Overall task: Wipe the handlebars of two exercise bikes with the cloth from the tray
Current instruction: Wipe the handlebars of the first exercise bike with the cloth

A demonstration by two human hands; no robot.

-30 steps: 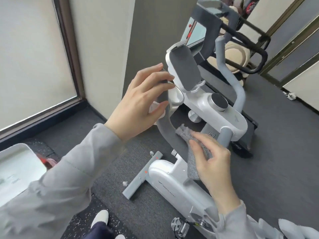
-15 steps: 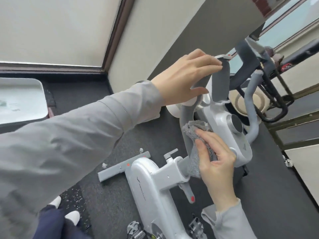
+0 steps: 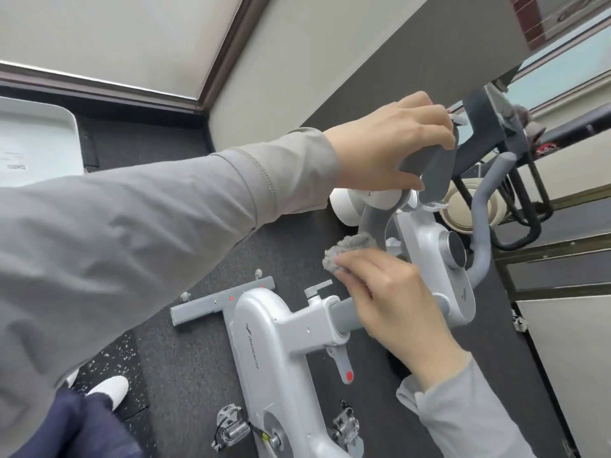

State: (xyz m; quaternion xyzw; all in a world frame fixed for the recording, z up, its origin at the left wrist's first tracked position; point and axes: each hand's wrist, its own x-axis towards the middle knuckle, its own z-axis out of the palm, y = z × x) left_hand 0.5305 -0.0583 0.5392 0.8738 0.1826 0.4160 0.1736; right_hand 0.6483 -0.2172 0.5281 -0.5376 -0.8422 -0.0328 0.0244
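Note:
A white exercise bike (image 3: 264,328) stands below me on the dark floor. Its grey left handlebar (image 3: 375,223) curves up from the console. My left hand (image 3: 390,143) grips the top of that bar beside the grey tablet holder (image 3: 436,173). My right hand (image 3: 393,299) presses a grey fluffy cloth (image 3: 347,251) against the lower part of the same bar. The grey right handlebar (image 3: 482,206) rises on the far side, untouched. A white tray (image 3: 36,140) lies at the left edge.
A second machine with a black frame (image 3: 519,206) stands behind the bike at the upper right. A wall and window frame (image 3: 218,57) close the left side. My white shoes (image 3: 109,388) are on the speckled mat at the lower left.
The view has shifted closer over the bike. My right hand with the cloth has slid along the lower left handlebar; my left hand still holds the bar's top.

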